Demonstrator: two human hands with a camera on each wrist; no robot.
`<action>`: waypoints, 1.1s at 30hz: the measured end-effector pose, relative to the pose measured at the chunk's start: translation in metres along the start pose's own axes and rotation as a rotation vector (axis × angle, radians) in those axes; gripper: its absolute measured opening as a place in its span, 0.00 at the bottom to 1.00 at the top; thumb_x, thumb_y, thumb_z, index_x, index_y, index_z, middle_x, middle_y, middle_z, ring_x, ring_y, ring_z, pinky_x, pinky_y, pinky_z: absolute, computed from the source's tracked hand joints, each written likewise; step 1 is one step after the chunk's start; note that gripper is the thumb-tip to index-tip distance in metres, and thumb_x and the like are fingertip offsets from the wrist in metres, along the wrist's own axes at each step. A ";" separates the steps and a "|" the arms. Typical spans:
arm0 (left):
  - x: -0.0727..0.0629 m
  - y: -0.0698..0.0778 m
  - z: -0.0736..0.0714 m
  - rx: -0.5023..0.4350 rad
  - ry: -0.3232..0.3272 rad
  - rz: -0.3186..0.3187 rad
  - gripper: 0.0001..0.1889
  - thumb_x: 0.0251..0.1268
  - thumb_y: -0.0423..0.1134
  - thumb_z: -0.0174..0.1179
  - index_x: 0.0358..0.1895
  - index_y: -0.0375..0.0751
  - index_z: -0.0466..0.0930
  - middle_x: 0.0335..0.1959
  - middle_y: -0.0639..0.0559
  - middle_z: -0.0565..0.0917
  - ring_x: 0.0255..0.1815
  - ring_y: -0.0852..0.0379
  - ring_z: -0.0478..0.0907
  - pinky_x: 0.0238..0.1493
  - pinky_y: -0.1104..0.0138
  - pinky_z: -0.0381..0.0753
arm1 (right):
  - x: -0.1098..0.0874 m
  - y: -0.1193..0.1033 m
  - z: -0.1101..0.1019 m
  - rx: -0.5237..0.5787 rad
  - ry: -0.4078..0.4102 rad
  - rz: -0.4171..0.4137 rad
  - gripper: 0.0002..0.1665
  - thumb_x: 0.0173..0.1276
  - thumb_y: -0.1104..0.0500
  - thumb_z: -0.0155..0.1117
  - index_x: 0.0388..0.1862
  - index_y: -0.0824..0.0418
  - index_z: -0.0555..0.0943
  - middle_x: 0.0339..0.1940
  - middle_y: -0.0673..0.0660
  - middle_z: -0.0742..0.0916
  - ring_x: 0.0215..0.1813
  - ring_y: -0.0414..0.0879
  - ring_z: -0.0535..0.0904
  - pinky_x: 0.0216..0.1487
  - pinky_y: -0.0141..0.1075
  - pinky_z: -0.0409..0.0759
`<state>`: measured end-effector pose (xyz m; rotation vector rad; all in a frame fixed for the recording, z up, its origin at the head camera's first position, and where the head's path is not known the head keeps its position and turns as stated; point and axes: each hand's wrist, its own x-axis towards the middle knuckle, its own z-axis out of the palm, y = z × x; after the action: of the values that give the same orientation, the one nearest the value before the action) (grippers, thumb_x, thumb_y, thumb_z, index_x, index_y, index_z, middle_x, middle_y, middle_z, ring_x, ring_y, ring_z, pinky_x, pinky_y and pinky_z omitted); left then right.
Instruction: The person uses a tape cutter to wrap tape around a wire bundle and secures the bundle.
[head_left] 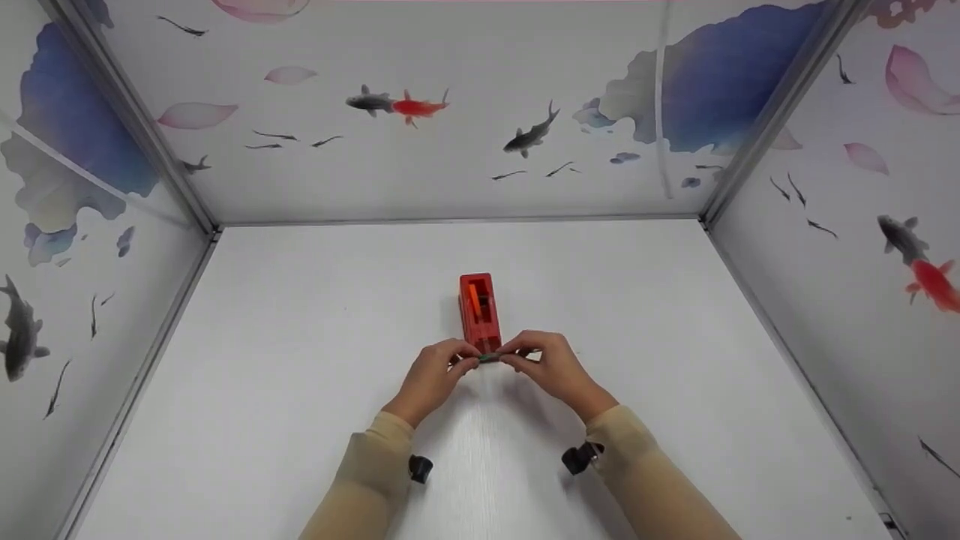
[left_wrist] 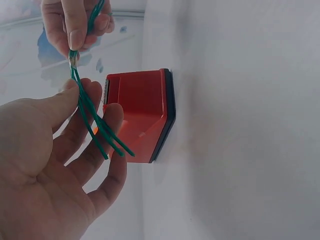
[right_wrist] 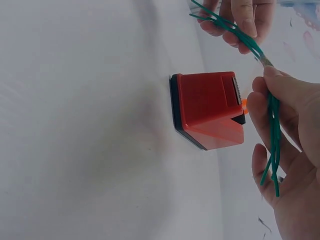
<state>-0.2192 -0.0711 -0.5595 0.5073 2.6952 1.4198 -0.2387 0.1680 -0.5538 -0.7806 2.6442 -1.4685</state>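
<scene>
Both hands hold a bundle of thin green wires [left_wrist: 100,125] just in front of a red tape dispenser [head_left: 469,326]. My left hand [head_left: 429,379] pinches one side between thumb and fingers, and several loose ends trail across its fingers. On the other side, my right hand [head_left: 556,371] pinches the bundle, its wire ends running down over the palm in the right wrist view. Between the two grips shows a short pale, shiny band [left_wrist: 73,60] round the wires, which looks like tape. The dispenser's serrated cutting edge [right_wrist: 237,90] faces the hands.
An orange part [head_left: 474,300] sits inside the dispenser's well. The dispenser stands on a white tabletop [head_left: 315,315]. Panels printed with fish and petals rise at the back [head_left: 450,172], left [head_left: 97,277] and right [head_left: 810,277].
</scene>
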 end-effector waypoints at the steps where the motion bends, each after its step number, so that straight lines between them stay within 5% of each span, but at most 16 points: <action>1: 0.000 0.000 0.000 0.002 0.001 -0.003 0.05 0.72 0.38 0.65 0.46 0.50 0.86 0.42 0.58 0.86 0.46 0.60 0.80 0.54 0.60 0.83 | 0.000 0.000 0.000 0.001 0.001 0.003 0.09 0.68 0.59 0.74 0.44 0.45 0.91 0.38 0.41 0.90 0.39 0.40 0.86 0.44 0.45 0.88; 19: 0.000 0.006 -0.001 0.158 0.041 0.034 0.08 0.68 0.37 0.68 0.47 0.51 0.86 0.42 0.58 0.85 0.44 0.61 0.81 0.53 0.63 0.85 | 0.006 0.003 -0.005 -0.085 -0.095 0.062 0.12 0.70 0.55 0.73 0.51 0.49 0.88 0.44 0.41 0.91 0.46 0.38 0.86 0.58 0.49 0.84; 27: -0.003 0.007 -0.001 0.266 0.081 0.079 0.07 0.66 0.36 0.70 0.44 0.49 0.87 0.39 0.57 0.85 0.38 0.61 0.80 0.48 0.64 0.85 | 0.009 0.005 -0.007 -0.217 -0.171 -0.056 0.09 0.74 0.54 0.69 0.47 0.54 0.90 0.43 0.44 0.92 0.48 0.40 0.88 0.68 0.59 0.64; 33: -0.002 0.006 0.001 0.305 0.095 0.074 0.07 0.64 0.37 0.72 0.43 0.51 0.89 0.39 0.59 0.86 0.39 0.61 0.80 0.51 0.61 0.82 | 0.009 0.003 -0.003 -0.257 -0.154 -0.034 0.06 0.71 0.56 0.72 0.44 0.49 0.90 0.40 0.41 0.91 0.47 0.37 0.86 0.70 0.58 0.60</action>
<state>-0.2151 -0.0676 -0.5551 0.5750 3.0186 1.0748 -0.2481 0.1680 -0.5522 -0.9179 2.7444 -1.0377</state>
